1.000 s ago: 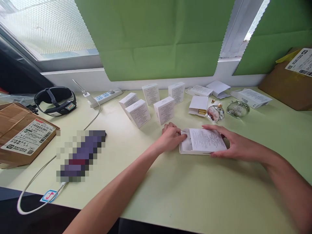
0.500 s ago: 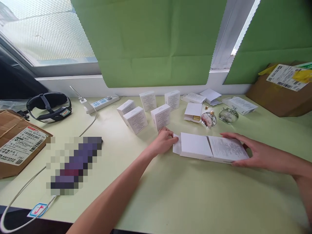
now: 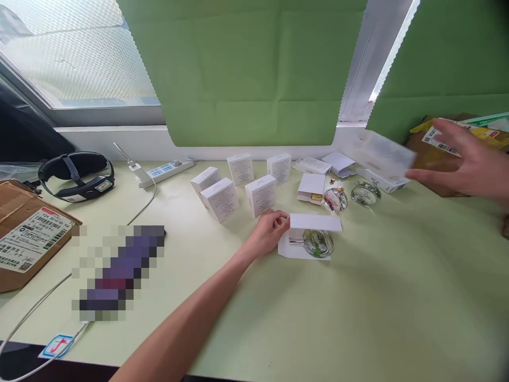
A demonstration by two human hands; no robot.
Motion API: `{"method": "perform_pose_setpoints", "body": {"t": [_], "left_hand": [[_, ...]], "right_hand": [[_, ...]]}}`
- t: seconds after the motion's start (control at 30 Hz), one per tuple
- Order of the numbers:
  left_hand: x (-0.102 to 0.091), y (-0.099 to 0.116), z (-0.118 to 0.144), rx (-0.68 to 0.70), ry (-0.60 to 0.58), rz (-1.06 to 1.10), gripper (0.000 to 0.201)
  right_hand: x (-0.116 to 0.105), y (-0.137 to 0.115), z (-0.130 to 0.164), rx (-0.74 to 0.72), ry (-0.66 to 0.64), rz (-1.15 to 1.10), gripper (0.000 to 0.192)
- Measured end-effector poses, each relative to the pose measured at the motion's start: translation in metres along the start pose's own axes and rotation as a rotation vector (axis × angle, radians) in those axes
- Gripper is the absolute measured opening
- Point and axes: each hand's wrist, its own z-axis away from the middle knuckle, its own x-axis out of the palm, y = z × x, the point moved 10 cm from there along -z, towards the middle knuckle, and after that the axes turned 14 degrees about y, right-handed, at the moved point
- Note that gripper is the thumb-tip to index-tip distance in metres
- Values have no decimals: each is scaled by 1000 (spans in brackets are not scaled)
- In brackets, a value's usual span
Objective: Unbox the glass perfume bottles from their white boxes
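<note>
Only one view here, the head camera looking down at a pale green desk [image 3: 358, 307].

The left hand [image 3: 270, 231] is resting on the desk with its fingers pinched on the left edge of a white cardboard tray [image 3: 314, 225]. The tray sits roughly mid-desk, just in front of the boxes, and a round glass bottle [image 3: 317, 243] lies in it on its side, partly under the folded-up flap.

The right hand [image 3: 465, 162] is well apart from the left, up in the air at the far right. It's holding a white box sleeve [image 3: 384, 154] by one end, fingers spread along it. The sleeve is blurry and hangs above the back of the desk, clear of the tray.

Other stuff around:
- five small closed white boxes [image 3: 234, 183] standing in a cluster just behind the left hand
- an open white box [image 3: 312, 187] with something gold inside, next to two more glass bottles [image 3: 350, 196] standing beside each other
- a few loose flat white boxes [image 3: 338, 162] near the wall
- a white power strip [image 3: 165, 170] with its cable running down the left side
- a black headset [image 3: 75, 172] at far left
- a brown cardboard parcel [image 3: 27, 239] with a shipping label at the left edge, and another brown parcel [image 3: 429, 154] at far right behind the right hand

The back is covered by green paper [image 3: 246, 69] over the window.
</note>
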Motion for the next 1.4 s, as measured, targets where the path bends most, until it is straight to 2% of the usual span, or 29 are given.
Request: {"method": "perform_pose_setpoints", "body": {"t": [0.03,0.07,0.1,0.13,0.17,0.2,0.23,0.3,0.37,0.43,0.5,0.57,0.7,0.8,0.87,0.97,1.0,1.03,1.13,1.2,1.23,1.3,1.4], "left_hand": [[1,-1,-1,-8,4,27,33],[1,-3,-1,-22,6,51,39],[2,-5,-1,-36,9,72,43],[3,-7,-1,-48,13,89,46],[3,-8,-1,-54,17,100,47],[3,-8,-1,-52,23,105,47],[3,-8,-1,-46,32,106,47],[3,-8,-1,-27,54,95,46],[2,-8,-2,-7,76,65,45],[1,-9,-1,10,92,28,43],[-3,-7,-1,15,110,0,43],[-10,0,-1,10,125,-15,43],[-38,38,-21,14,199,-39,41],[-61,79,-49,52,311,-82,26],[-68,97,-65,33,355,-33,21],[-70,115,-69,72,403,-2,36],[-64,121,-65,117,365,-23,38],[-53,126,-60,175,277,-56,37],[0,129,-29,337,-187,-155,24],[26,124,-8,392,-434,-181,12],[33,122,-1,399,-508,-173,9],[41,119,4,393,-581,-145,15],[39,116,1,385,-579,-191,22]], "right_hand": [[2,-21,3,17,-6,-122,96],[7,-44,12,14,-51,-262,73],[22,-69,30,-12,-201,-385,53],[39,-95,55,-79,-384,-472,45],[60,-119,90,-180,-623,-504,40],[79,-135,124,-257,-807,-483,39],[94,-144,146,-297,-864,-477,46],[119,-155,167,-351,-807,-497,69],[144,-155,180,-330,-811,-508,77],[156,-149,181,-262,-823,-548,78],[156,-137,177,-141,-847,-645,77],[147,-124,173,-8,-902,-834,76],[125,-106,179,192,-1115,-1319,66],[126,-102,189,325,-1240,-1422,55],[135,-104,192,407,-1233,-1412,50],[150,-111,191,510,-1145,-1354,48],[154,-112,190,526,-1114,-1322,49],[157,-113,189,525,-1084,-1293,50],[160,-118,186,463,-1023,-1241,53],[160,-121,185,431,-1009,-1229,49],[160,-122,186,427,-1013,-1228,46],[160,-125,187,430,-1018,-1225,40],[160,-131,187,400,-1013,-1214,35]]}}
